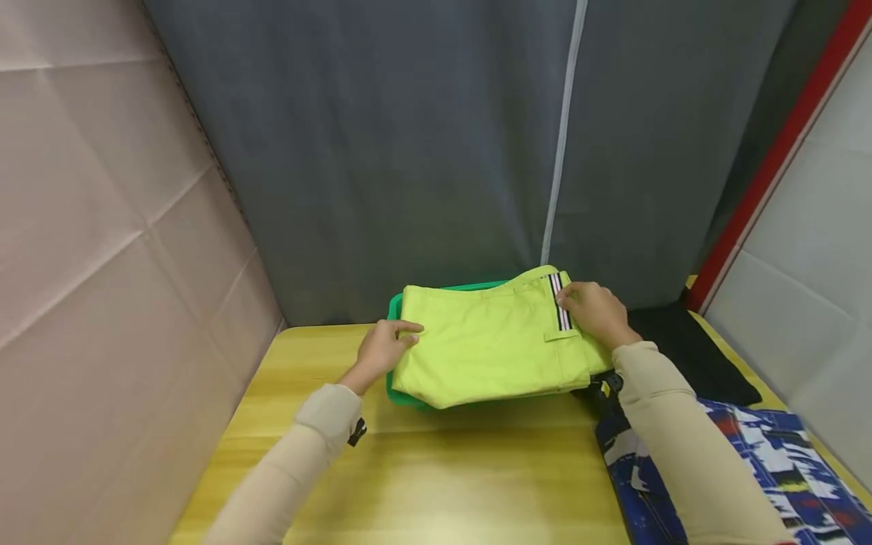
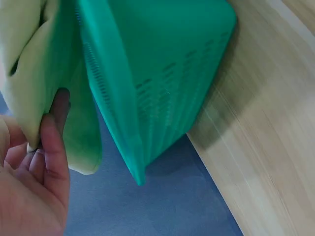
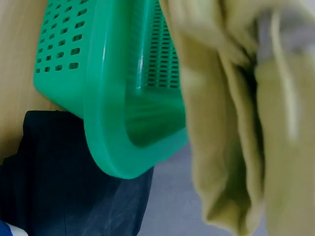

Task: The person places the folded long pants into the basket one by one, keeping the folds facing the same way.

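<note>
Folded yellow-green pants (image 1: 484,348) with a black, white and pink striped band are held out flat over a green plastic basket (image 1: 393,312), covering most of its opening. My left hand (image 1: 383,350) pinches their left edge between thumb and fingers. The left wrist view shows that hand (image 2: 37,172) gripping the cloth just outside the basket wall (image 2: 172,69). On the opposite side, my right hand (image 1: 598,312) grips the pants by the striped band. In the right wrist view the cloth (image 3: 216,123) hangs in folds beside the basket rim (image 3: 101,113); the right hand is hidden there.
A folded black cloth (image 1: 688,356) lies on the wooden table (image 1: 436,477) right of the basket. Nearer, under my right forearm, is a blue-and-white patterned garment (image 1: 783,462). A grey curtain (image 1: 381,151) hangs behind, with pale side panels (image 1: 136,303) at both sides.
</note>
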A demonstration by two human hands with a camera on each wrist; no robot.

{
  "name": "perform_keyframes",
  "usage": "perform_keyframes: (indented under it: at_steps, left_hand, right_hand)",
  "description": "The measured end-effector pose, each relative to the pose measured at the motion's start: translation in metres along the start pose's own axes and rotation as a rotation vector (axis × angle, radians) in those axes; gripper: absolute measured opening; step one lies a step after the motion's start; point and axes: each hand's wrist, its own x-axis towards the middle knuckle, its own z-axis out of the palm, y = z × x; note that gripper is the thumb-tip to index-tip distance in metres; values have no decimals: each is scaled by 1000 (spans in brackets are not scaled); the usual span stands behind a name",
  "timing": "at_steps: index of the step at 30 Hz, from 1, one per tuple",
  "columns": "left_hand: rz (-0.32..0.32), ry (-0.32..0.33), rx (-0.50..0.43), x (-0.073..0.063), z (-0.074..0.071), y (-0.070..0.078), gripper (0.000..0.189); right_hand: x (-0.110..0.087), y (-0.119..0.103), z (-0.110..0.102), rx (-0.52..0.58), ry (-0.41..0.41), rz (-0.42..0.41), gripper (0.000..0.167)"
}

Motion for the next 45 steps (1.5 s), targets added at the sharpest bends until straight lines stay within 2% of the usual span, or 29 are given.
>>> perform_keyframes:
  at_steps: [3,8,11,15,23,25,27,29,31,34,36,38,41,43,45]
  left_hand:
    - [20,43,100,1,8,-4,21]
    - [93,114,261,-1,18,-13,17]
    - [111,150,293,-2,21,-17,13]
    - [118,168,311,-2,24,-22,11]
    - [146,195,363,-1,28,-23,12]
    - [168,196,375,-2,29,-24,14]
    - [200,170,382,-4,29,-26,18]
    - [220,102,352,-7,28,-28,23]
    - [219,-27,313,-10,26,-31,36]
    - [193,-223,250,-18,21,-34,55]
    - [208,-308,212,-26,17,-35,59]
    - [252,-330,181,-35,11,-37,54]
    - [331,-306,132,-50,3,-41,43]
    - [366,-269,113,-56,-2,-45,35]
    - [388,-226,92,-57,-5,-49,25]
  right_hand:
    - [1,3,11,-43,32,-21,25]
    - [-2,5,33,-111,128,-53,22]
    - [-3,6,46,-131,166,-67,21]
    - [-4,8,57,-161,186,-75,21]
    - [-3,14,66,-183,239,-84,21]
    - [-5,15,67,-187,243,-89,21]
    - [-7,17,67,-193,235,-96,22]
    - [-9,19,66,-203,206,-102,23]
    - [-13,22,62,-181,134,-104,26]
    - [-19,28,49,-116,-10,-148,30]
    - [-25,29,39,-41,-133,-181,34]
    - [-34,30,30,25,-245,-211,38]
    - [-52,30,21,103,-356,-229,41]
    - [-63,32,19,123,-374,-233,40]
    - [-70,33,18,124,-355,-244,37]
